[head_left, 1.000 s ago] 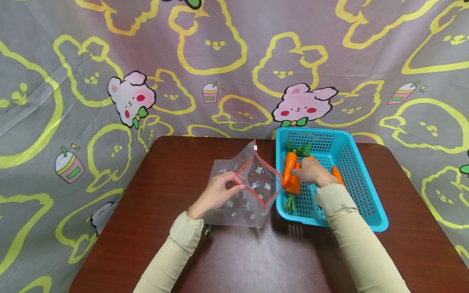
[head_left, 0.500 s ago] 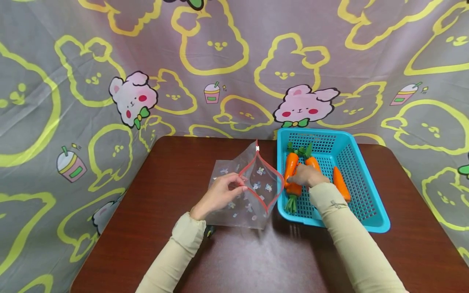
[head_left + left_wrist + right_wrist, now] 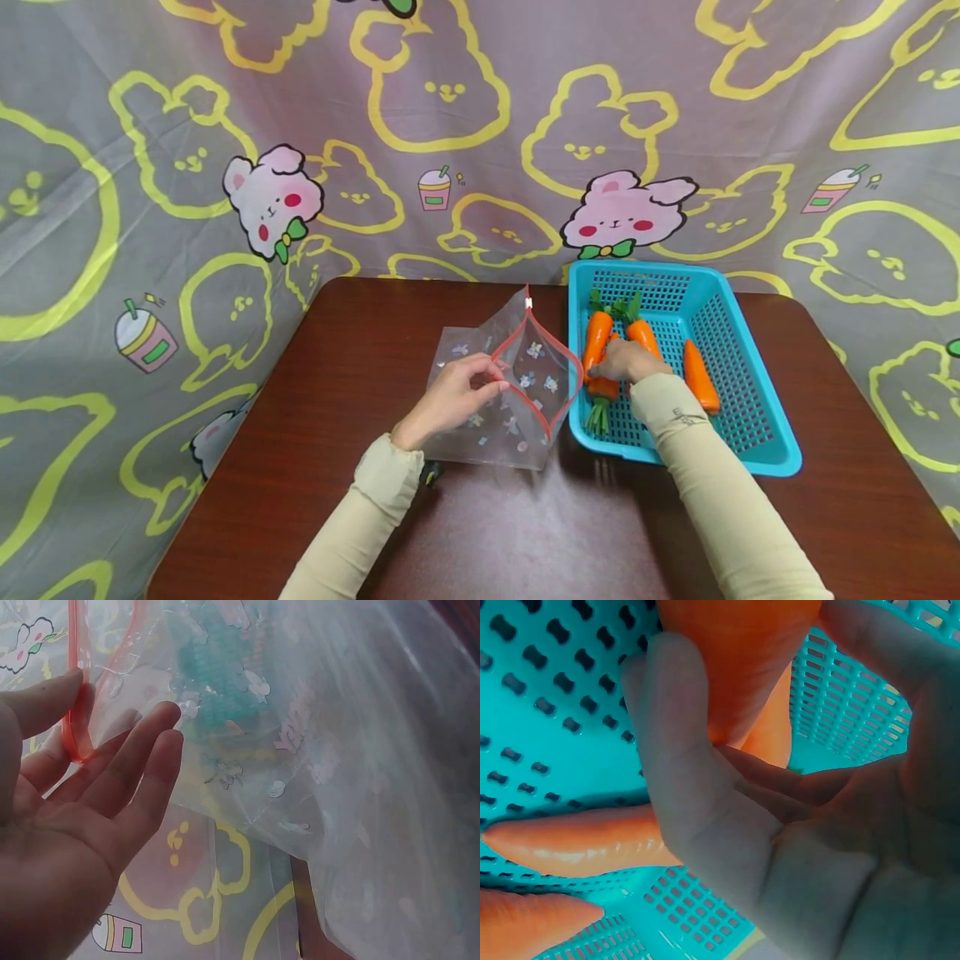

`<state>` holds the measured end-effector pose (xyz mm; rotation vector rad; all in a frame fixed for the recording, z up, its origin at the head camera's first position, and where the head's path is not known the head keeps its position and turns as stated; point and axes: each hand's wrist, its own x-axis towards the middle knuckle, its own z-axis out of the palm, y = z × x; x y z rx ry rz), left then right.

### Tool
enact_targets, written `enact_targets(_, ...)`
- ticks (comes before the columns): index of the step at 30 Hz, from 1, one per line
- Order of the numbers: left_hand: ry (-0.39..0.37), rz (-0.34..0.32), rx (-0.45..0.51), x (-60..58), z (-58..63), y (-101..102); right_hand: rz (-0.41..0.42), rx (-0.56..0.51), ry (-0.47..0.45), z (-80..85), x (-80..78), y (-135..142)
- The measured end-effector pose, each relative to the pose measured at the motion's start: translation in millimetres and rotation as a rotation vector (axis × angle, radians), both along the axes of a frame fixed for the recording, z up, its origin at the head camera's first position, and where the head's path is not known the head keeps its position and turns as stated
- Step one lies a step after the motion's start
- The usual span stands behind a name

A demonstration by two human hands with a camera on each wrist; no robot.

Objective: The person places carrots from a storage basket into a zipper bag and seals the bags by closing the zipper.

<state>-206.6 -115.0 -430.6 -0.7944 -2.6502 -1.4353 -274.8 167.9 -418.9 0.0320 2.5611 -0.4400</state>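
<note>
My left hand [image 3: 453, 393] pinches the red zip rim of a clear printed zip bag [image 3: 480, 446] between thumb and fingers; the bag's mouth gapes toward the basket. The left wrist view shows the rim at the thumb of the left hand [image 3: 75, 817], the other fingers spread behind. Inside the blue basket [image 3: 757, 408], my right hand [image 3: 628, 360] holds a carrot [image 3: 602, 388] whose green stalks point toward me. In the right wrist view, thumb and fingers lie around that carrot [image 3: 739, 660], its tapered tip showing. The hand hides part of it in the head view.
Other carrots lie in the basket: one at its left wall [image 3: 597, 337], one behind the right hand [image 3: 642, 335] and one farther right [image 3: 699, 379]. The basket stands on a brown table [image 3: 300, 417], against a patterned cloth [image 3: 480, 125]. A white slider [image 3: 528, 303] sits at the bag's far corner.
My right hand has moved left and toward me in the basket, onto the carrot with stalks facing me, uncovering the carrots behind and right. The left hand keeps its pinch on the bag.
</note>
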Motion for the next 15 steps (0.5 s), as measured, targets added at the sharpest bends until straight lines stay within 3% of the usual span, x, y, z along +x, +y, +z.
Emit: enact_targets(15,-0.016,-0.021,-0.002,1.6,1.9,3.6,-0.026,-0.088,-0.020,-7.9,-4.9,4.5)
